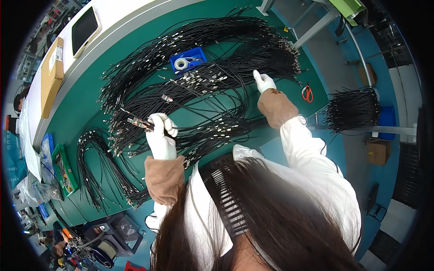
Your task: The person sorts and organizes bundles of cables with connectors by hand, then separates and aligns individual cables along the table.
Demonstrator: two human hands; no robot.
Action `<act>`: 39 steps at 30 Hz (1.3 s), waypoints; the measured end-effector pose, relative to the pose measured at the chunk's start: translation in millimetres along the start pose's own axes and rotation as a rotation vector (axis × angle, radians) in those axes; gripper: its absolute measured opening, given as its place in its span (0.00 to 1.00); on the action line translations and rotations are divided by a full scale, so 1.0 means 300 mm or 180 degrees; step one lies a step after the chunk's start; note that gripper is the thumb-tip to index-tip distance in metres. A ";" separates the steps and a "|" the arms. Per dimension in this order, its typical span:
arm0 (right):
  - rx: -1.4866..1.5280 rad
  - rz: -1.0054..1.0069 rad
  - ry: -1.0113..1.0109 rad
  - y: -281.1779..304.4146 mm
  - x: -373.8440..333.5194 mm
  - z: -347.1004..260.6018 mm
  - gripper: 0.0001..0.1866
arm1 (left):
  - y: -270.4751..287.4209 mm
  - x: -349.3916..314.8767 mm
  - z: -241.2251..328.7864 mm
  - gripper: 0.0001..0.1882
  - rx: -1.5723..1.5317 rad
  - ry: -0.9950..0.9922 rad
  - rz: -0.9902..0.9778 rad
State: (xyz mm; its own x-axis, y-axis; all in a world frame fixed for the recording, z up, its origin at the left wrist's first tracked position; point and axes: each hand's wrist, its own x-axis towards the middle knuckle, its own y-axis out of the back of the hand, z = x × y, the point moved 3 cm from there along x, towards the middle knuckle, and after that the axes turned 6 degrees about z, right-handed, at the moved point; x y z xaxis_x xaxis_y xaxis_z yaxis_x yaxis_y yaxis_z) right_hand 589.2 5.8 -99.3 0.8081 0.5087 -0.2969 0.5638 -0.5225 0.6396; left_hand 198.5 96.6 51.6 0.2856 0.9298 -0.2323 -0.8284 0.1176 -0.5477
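In the head view, we've got black cables (156, 99) bundled across the green surface (79, 117), with a few connector ends (138, 123) pinched in our left hand (162, 127). We'd guess they're light, bendy and tangle-prone — gripping just behind the stiffer connectors seems best. Our left fingers curl inward; our right hand (264, 82) sits beside the bundles, thumb out — can't tell if it's pinching anything.

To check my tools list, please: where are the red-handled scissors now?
In the head view, the red-handled scissors lie on the green table near its right edge, to the right of the right hand.
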 end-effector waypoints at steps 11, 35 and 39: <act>0.1137 -0.3441 0.0184 -0.186 -0.187 -0.252 0.34 | 0.008 0.020 0.027 0.12 -0.0101 -0.0082 0.0313; 0.1347 -0.6080 0.0425 -0.290 -0.439 -0.478 0.25 | 0.115 0.065 0.001 0.14 0.0131 -0.0114 0.1726; 0.0451 -0.5471 0.0785 -0.228 -0.562 -0.553 0.25 | 0.155 0.088 0.014 0.13 0.0071 -0.0309 0.2203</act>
State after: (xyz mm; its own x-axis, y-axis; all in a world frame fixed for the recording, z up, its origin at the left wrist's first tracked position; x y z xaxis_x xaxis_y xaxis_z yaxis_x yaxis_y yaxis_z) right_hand 386.2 69.5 24.6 -0.7119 0.5777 -0.3993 0.6993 0.6352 -0.3277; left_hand 165.6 128.1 23.3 -0.3548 0.8203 -0.4485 -0.8143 -0.5069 -0.2829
